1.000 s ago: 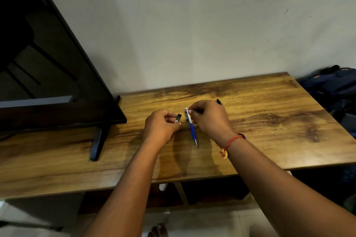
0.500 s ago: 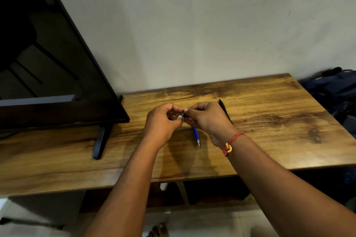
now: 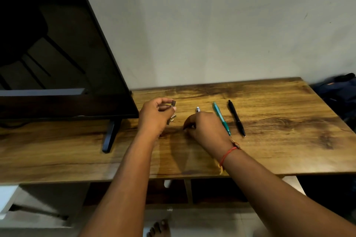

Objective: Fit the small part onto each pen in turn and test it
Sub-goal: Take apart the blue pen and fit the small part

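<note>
My left hand (image 3: 154, 116) pinches a small dark part (image 3: 173, 103) between thumb and forefinger, a little above the wooden table (image 3: 279, 140). Two tiny pale pieces (image 3: 173, 118) show by its lower fingers; whether they are held or lie on the table I cannot tell. My right hand (image 3: 205, 130) rests low on the table, fingers curled over the blue pen, of which only the silver end (image 3: 197, 109) pokes out past the knuckles. A teal pen (image 3: 221, 118) and a black pen (image 3: 236, 117) lie side by side just right of that hand.
A large dark TV (image 3: 57, 54) fills the left, its stand foot (image 3: 108, 136) planted on the table near my left forearm. A dark bag (image 3: 341, 92) sits past the table's right end. The wall runs close behind the table.
My hands, joined at the pen's top half a second ago, have parted. The left has drawn away leftwards with the small part; the right has dropped to the table, uncovering the teal and black pens.
</note>
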